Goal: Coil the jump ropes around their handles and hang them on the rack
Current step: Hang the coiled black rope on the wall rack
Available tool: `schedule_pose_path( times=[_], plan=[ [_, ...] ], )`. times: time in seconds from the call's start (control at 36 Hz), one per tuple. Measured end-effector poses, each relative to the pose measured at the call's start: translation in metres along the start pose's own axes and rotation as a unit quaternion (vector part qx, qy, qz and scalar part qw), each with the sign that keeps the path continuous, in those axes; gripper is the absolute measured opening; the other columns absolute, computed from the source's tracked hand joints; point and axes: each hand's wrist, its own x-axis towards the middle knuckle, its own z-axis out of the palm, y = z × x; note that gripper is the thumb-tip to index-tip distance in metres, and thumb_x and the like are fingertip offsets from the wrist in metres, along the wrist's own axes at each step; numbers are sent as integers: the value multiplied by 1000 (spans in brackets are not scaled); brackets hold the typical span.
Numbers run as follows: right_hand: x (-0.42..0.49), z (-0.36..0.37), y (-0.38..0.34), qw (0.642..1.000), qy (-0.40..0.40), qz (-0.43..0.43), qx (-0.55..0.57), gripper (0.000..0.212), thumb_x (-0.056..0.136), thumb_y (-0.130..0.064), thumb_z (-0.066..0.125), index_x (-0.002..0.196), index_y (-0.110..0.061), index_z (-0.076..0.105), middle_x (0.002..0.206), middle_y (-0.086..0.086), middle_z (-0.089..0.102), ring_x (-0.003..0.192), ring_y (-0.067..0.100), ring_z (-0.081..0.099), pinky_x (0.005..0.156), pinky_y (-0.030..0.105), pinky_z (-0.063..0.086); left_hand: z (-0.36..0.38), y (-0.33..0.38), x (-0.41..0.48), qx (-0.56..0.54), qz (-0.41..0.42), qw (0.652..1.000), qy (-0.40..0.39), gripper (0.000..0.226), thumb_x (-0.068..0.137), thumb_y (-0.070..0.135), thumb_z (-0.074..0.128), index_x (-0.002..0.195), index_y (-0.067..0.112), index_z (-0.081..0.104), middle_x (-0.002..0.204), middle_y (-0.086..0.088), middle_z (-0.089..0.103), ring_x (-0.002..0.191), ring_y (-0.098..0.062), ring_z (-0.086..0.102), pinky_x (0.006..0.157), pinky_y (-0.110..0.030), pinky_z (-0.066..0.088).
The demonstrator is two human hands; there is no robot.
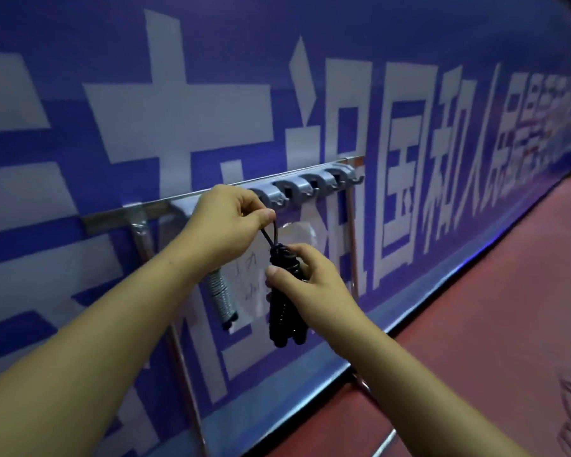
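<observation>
A black jump rope point(285, 311) is coiled tightly around its handles into a bundle, with a short loop sticking up from the top. My left hand point(226, 222) pinches that loop just under a grey clip of the rack point(297, 189). My right hand point(305, 278) grips the upper part of the bundle from the right. A second coiled rope, silver-grey point(221, 296), hangs from the rack to the left, partly hidden behind my left forearm.
The rack is a metal rail on thin legs with several grey clips and hooks point(335, 178), standing against a blue banner wall with large white characters. A clear sleeve with a paper note point(249, 275) hangs behind the ropes. Red floor point(475, 308) lies to the right.
</observation>
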Motion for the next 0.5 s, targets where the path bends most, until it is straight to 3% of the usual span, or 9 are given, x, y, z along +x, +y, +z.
schedule_pose_path(
  times=[0.06, 0.08, 0.17, 0.22, 0.33, 0.42, 0.5],
  plan=[
    [17, 13, -2, 1000, -4, 3, 0, 19, 93, -27, 71, 110, -27, 64, 99, 6, 74, 92, 27, 73, 91, 54, 57, -10, -17, 13, 30, -24, 999, 8, 22, 90, 37, 74, 71, 25, 74, 63, 8, 63, 80, -25, 61, 73, -42, 53],
    [24, 18, -3, 1000, -4, 7, 1, 19, 92, -28, 72, 109, -27, 64, 99, 6, 74, 92, 26, 73, 91, 54, 57, -13, -23, 18, 40, -32, 999, 13, 25, 89, 39, 74, 69, 26, 73, 60, 9, 61, 83, -28, 58, 72, -42, 52],
    [45, 28, 0, 1000, -6, 16, -2, 17, 92, -27, 72, 106, -27, 63, 101, 9, 73, 94, 28, 72, 90, 53, 58, -17, -32, 30, 49, -52, 997, 26, 27, 88, 37, 77, 65, 24, 72, 47, 14, 54, 62, -3, 52, 57, -23, 39],
    [57, 34, 3, 1000, -3, 21, 1, 15, 93, -27, 70, 106, -26, 63, 102, 9, 72, 95, 28, 72, 90, 50, 58, -17, -35, 38, 48, -56, 997, 29, 25, 87, 35, 79, 67, 21, 74, 47, 14, 57, 51, 1, 52, 53, -21, 39],
    [73, 35, 12, 999, 13, 31, 9, 17, 95, -27, 68, 110, -24, 62, 103, 5, 71, 96, 23, 70, 91, 46, 58, -10, -38, 55, 72, -58, 996, 19, 21, 87, 34, 78, 72, 19, 79, 67, 2, 72, 70, -12, 67, 63, -26, 52],
    [83, 33, 18, 999, 20, 38, 1, 15, 94, -27, 68, 108, -26, 63, 102, 4, 71, 95, 22, 70, 90, 45, 58, -3, -41, 64, 91, -71, 993, 10, 24, 87, 34, 78, 67, 20, 78, 66, 1, 71, 68, -11, 64, 63, -25, 47],
    [91, 31, 24, 999, 17, 37, -11, 11, 93, -27, 70, 102, -31, 63, 98, -1, 71, 93, 19, 69, 85, 38, 58, -2, -45, 71, 67, -118, 991, -5, 24, 85, 33, 80, 67, 18, 78, 66, -3, 72, 70, -17, 68, 67, -29, 54]
  ],
)
